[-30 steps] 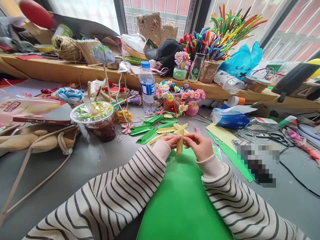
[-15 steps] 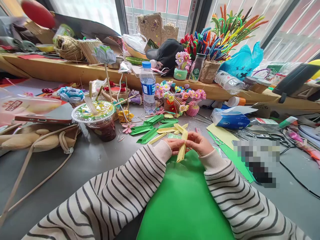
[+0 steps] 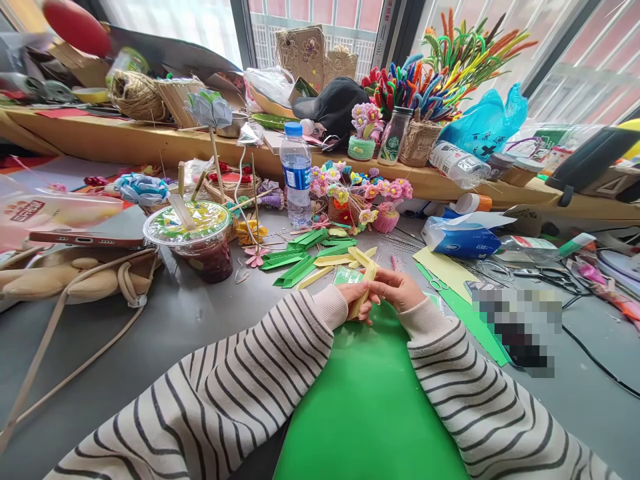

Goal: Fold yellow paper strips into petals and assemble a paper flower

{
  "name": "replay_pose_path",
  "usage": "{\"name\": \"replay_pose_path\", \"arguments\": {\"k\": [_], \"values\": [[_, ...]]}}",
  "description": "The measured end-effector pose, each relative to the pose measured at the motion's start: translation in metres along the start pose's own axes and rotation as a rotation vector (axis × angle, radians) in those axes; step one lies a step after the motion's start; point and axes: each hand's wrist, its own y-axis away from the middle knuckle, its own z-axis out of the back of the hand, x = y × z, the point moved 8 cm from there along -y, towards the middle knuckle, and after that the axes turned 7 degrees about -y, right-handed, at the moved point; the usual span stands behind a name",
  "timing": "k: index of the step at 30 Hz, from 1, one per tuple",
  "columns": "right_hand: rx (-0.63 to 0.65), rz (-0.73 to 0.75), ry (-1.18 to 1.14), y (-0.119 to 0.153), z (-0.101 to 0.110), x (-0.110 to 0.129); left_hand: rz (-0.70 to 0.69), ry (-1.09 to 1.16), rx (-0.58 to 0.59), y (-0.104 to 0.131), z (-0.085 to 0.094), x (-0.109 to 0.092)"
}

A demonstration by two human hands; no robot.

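Note:
Between my hands is a folded strip of pale yellow paper (image 3: 369,275), narrow and tilted, with its upper end sticking out above my fingers. My left hand (image 3: 351,294) is closed round its lower part, fingers curled beneath. My right hand (image 3: 397,289) pinches the strip from the right side, fingertips close to the left hand. Both hands are over the far end of a green sheet (image 3: 370,407). Just beyond them lie more folded yellow paper pieces (image 3: 334,261). Several folded green paper pieces (image 3: 297,269) are to the left of those.
A lidded drink cup (image 3: 200,250) stands left of the hands, and a water bottle (image 3: 296,177) behind. Scissors (image 3: 436,281) and a blue tissue pack (image 3: 463,235) lie to the right. Crafted flowers (image 3: 360,193) stand at the back, below a cluttered ledge (image 3: 330,157).
My left hand has turned and its fingers now wrap under the folded yellow paper, covering more of its lower end. My right hand stays nearly in place.

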Motion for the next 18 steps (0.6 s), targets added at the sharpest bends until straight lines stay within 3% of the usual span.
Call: {"name": "replay_pose_path", "arguments": {"k": [4,10,14,18], "values": [[0.000,0.025,0.080,0.003,-0.005,0.009,-0.031,-0.075,-0.060,0.000,0.004,0.000],[-0.109,0.109,0.182,0.008,-0.004,0.025,-0.067,-0.125,-0.028,0.002,-0.002,-0.005],[-0.227,0.144,0.238,0.008,0.004,0.026,-0.108,-0.235,-0.153,0.001,0.006,-0.009],[-0.258,0.197,0.316,0.009,0.003,0.029,-0.135,-0.268,-0.223,0.000,0.012,-0.007]]}}
